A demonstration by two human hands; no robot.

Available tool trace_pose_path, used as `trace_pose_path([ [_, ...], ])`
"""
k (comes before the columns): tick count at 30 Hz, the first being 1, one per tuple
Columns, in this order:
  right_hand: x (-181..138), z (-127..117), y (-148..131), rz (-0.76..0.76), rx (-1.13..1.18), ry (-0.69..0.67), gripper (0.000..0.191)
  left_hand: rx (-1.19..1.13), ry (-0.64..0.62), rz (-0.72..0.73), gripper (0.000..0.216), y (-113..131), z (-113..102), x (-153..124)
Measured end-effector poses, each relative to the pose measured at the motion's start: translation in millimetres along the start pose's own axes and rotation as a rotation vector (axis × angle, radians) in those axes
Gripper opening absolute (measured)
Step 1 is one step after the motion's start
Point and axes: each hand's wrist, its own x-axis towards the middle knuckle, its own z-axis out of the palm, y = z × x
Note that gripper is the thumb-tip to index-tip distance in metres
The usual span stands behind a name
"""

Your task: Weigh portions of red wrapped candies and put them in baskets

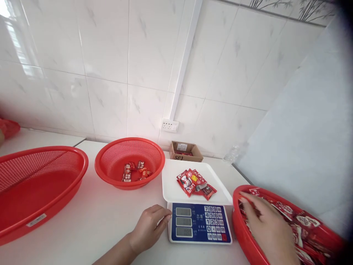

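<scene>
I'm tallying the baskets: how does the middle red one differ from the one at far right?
The right basket is filled with packets; the middle basket holds only a few.
The right hand is over the right basket's packets; no hand is at the middle basket.
Both are red.

Left hand [151,226] half-curled; right hand [273,228] palm-down

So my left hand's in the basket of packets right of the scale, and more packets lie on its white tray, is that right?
Not quite: the head view shows your right hand in the basket of packets right of the scale; your left hand is by the scale's left edge. More packets do lie on its white tray.
</scene>
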Motion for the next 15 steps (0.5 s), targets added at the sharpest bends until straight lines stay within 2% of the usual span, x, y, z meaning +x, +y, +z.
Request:
trace_pose_path([
  [3,-7.2,-0.6,36.9,-0.012,-0.224,-0.016,0.041,-0.011,-0.007,0.005,0.023,0.0,0.4,0.3],
  [5,-13.1,11.8,34.0,-0.084,-0.246,-0.048,0.045,-0.014,-0.008,0.011,0.023,-0.2,0.7,0.4],
  [7,-15.4,29.1,8.5,-0.164,-0.177,-0.097,0.047,-0.010,0.000,0.016,0.022,-0.7,0.9,0.4],
  [11,-3.1,61.4,-64.2,-0.272,-0.129,-0.284,0.045,0.001,0.019,0.022,0.021,-2.1,1.0,0.0],
  [13,6.6,72.6,-89.4,-0.262,-0.146,-0.367,0.046,0.004,0.027,0.025,0.020,-2.9,0.8,0.2],
  [15,13.3,80.0,-103.1,-0.219,-0.163,-0.445,0.048,0.004,0.034,0.026,0.020,-3.7,0.3,0.5],
])
